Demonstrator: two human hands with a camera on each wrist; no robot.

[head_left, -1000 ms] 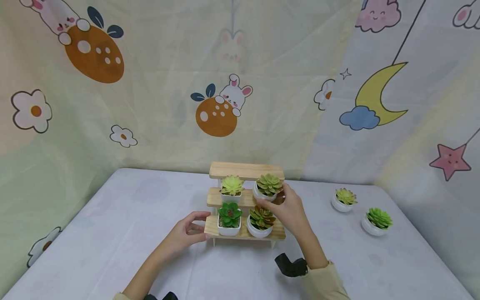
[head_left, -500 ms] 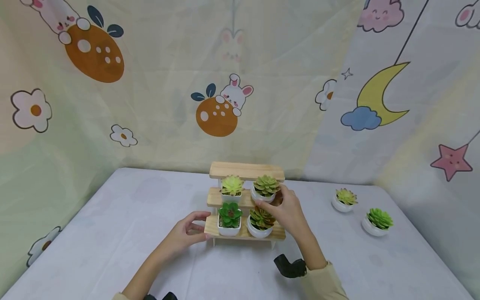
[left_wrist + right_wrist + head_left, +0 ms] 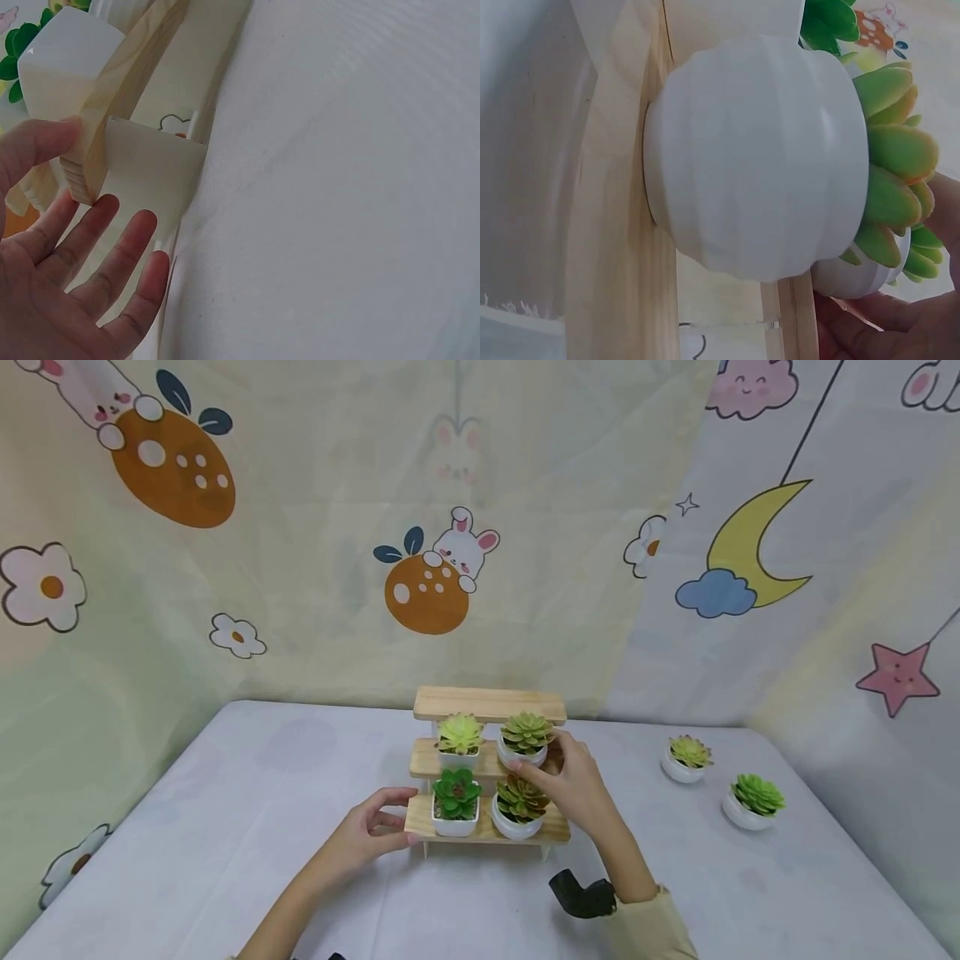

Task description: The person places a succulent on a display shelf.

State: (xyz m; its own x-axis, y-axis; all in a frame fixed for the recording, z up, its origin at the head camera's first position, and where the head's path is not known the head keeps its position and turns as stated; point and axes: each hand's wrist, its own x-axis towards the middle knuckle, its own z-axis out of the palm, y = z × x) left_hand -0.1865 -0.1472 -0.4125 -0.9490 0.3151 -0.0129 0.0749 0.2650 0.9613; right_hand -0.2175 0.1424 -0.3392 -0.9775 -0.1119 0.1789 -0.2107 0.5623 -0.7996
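Note:
A three-tier wooden plant stand (image 3: 489,702) stands at the table's middle. My left hand (image 3: 366,828) holds the left end of its bottom board, thumb on top and fingertips by the underside in the left wrist view. My right hand (image 3: 573,781) grips a round white pot with a pale green succulent (image 3: 525,735) on the right of the middle tier. Left of it is a light-green succulent (image 3: 461,737) in a square pot. The bottom tier bears a dark-green succulent (image 3: 455,796) and a reddish-green succulent (image 3: 519,802), whose white pot (image 3: 757,157) fills much of the right wrist view.
Two more potted succulents, one yellowish (image 3: 686,758) and one bright green (image 3: 753,802), stand on the right of the white-covered table (image 3: 187,860). A printed cloth backdrop (image 3: 322,568) rises behind and at both sides.
My right hand has shifted the pale green succulent slightly to the left along the middle tier. My left hand stays at the stand's bottom board. The head view has turned slightly.

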